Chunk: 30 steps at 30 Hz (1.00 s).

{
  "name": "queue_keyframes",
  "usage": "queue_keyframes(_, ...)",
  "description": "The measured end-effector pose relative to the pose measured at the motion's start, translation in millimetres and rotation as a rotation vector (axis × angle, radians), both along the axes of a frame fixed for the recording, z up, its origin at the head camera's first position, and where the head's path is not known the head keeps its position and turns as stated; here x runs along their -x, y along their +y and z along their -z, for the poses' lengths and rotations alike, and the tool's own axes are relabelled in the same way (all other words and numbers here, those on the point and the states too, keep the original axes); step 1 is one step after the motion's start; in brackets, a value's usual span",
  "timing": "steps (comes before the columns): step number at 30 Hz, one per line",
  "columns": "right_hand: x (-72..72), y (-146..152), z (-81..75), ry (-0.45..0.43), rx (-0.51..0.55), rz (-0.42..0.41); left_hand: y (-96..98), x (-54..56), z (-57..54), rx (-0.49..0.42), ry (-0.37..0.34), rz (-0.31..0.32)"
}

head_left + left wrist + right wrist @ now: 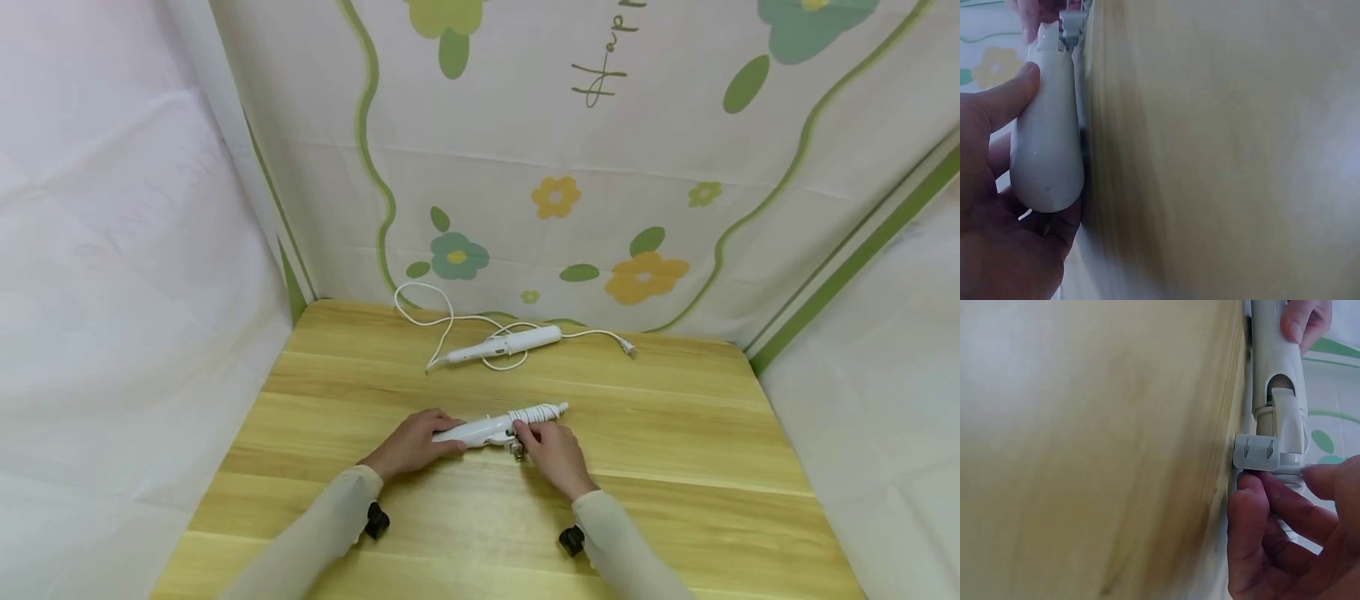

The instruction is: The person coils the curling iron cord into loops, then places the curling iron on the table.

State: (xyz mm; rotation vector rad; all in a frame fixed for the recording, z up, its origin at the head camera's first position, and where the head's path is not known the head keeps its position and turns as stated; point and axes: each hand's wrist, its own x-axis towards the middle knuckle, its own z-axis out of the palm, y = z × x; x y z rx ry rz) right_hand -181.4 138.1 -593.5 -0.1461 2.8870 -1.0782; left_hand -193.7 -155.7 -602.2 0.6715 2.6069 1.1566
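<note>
Your left hand (411, 440) grips near iron (480, 428) on table (675, 467), mid-front. Your right hand (553, 454) pinches plug (1256, 452) beside wrapped cord (534, 412). Risk: plug slips, coils unwind. 2nd iron (510, 343) behind, cord loose.

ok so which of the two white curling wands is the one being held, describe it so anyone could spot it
On the wooden table, find the nearer wand, lying between the left hand and right hand. Its cord is wound around the barrel, whereas the far wand by the curtain has its cord trailing loose.
</note>
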Motion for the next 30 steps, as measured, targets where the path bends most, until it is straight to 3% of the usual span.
queue_keyframes(8, -19.5, -2, 0.0, 0.017, -0.012, 0.034, -4.6, 7.8, -1.3, 0.035, -0.014, 0.092)
queue_keyframes(15, -28.0, -3, 2.2, -0.030, 0.014, 0.062, -6.1, 10.9, -5.1, 0.093, -0.016, 0.141)
queue_keyframes(25, -26.6, 2, -2.0, -0.022, 0.036, 0.061, -10.8, 16.8, -6.6, 0.082, -0.050, 0.164)
queue_keyframes(30, -14.6, 13, -11.7, 0.039, 0.079, 0.105, -14.3, 25.7, -11.9, 0.037, -0.092, 0.114)
